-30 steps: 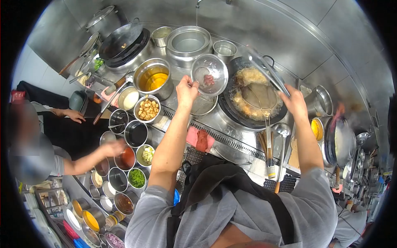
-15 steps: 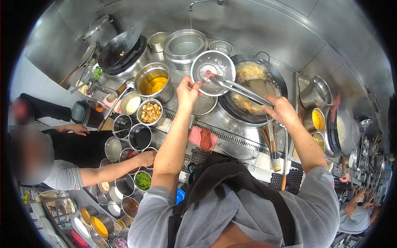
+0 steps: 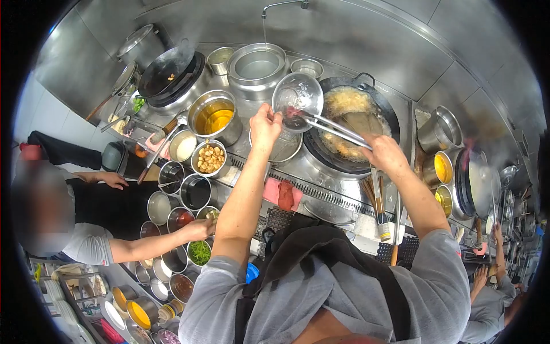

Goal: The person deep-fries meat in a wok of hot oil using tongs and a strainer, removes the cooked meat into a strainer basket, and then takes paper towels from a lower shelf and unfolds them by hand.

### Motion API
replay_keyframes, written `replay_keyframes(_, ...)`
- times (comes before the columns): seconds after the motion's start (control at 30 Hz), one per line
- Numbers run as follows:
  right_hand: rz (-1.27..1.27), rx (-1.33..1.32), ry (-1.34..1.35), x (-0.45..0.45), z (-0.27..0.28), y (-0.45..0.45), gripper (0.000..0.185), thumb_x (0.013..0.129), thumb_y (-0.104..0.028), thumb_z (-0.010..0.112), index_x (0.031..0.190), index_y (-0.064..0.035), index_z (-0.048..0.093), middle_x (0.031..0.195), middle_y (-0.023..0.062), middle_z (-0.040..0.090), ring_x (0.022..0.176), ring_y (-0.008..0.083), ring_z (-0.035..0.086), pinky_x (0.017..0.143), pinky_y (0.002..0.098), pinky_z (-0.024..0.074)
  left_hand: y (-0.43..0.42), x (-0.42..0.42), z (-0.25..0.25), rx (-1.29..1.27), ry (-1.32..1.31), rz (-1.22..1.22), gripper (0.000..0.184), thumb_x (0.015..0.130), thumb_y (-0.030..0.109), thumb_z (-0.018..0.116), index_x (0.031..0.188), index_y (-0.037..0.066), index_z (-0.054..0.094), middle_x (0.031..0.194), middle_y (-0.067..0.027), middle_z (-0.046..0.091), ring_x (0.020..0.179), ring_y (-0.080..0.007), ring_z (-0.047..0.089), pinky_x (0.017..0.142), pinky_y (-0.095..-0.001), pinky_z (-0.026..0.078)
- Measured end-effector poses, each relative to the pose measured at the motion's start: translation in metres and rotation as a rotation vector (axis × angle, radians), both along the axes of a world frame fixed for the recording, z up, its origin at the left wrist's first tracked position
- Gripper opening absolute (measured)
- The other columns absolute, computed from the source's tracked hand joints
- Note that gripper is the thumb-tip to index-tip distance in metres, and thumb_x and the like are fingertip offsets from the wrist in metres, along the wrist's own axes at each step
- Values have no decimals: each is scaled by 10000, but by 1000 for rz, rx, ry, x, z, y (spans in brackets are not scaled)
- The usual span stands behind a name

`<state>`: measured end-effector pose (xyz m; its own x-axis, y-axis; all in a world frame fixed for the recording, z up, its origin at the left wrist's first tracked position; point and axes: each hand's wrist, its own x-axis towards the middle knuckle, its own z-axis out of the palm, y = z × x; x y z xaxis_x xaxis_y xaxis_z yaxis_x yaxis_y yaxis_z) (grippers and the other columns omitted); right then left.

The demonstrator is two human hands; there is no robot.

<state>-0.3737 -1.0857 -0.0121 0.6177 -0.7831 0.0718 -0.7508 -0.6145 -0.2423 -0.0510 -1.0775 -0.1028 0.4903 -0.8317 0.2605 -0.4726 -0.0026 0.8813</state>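
Note:
My left hand (image 3: pixel 265 127) pinches the rim of a metal bowl (image 3: pixel 306 90), which is tilted and holds a little reddish meat (image 3: pixel 293 112). Closed around long metal tongs (image 3: pixel 339 129), my right hand (image 3: pixel 385 152) is over the near side of the wok. The tongs' tips reach into the bowl beside the meat; whether they grip it I cannot tell. Below and right of the bowl, pale food bubbles in oil in a large wok (image 3: pixel 391 117). A wire strainer (image 3: pixel 363 125) rests in that wok, its handle toward me.
At left a co-worker's hand (image 3: pixel 199 229) is over the ingredient pots. A pot of yellow oil (image 3: pixel 215 119) and a pot of brown chunks (image 3: pixel 209 159) stand left of my left arm. Behind are a water pot (image 3: pixel 255 64) and a running tap (image 3: pixel 286 6). A ladle handle (image 3: pixel 395 229) lies at right.
The tongs have come down from above the wok into the bowl. The bowl has shifted slightly right and tilted more. The co-worker's hand has moved right across the pots.

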Motion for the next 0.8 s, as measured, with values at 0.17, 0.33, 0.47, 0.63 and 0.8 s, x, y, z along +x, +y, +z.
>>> replay_keyframes(0.17,-51,-33,-44,-19,-4,-11,312,804,-200,669,1050,-16,617,891,221,652,873,393,622,781,459,498,-19,-6,-8,-69,-113,-10,204,800,97,652,743,35,467,553,-119,612,514,-184,648,528,-323,494)
replay_keyframes(0.33,-89,28,-27,-29,-20,-16,317,795,-221,684,1012,-2,611,862,224,649,847,403,621,779,467,491,-30,-27,10,24,-29,-72,194,748,103,658,734,16,485,628,-168,577,599,-342,598,592,-425,468)
replay_keyframes(0.47,-143,-18,22,-32,-27,-23,268,803,-216,668,970,-15,610,829,226,650,833,408,625,743,488,500,-51,-39,7,-114,-240,-117,152,733,66,627,744,15,484,655,-185,565,623,-381,586,607,-457,461)
replay_keyframes(0.63,-218,-50,90,-58,-40,-57,236,813,-209,658,966,-32,628,845,214,660,846,398,635,762,487,510,-83,-44,-5,-181,-436,-44,144,721,46,616,764,7,485,691,-205,572,680,-413,593,637,-486,460)
replay_keyframes(0.8,-442,-7,129,-79,-52,-107,283,807,-206,671,1015,-18,642,950,243,652,957,399,608,844,467,492,-94,-32,4,-131,-256,82,122,731,33,609,763,7,494,651,-201,581,678,-418,599,651,-490,467)
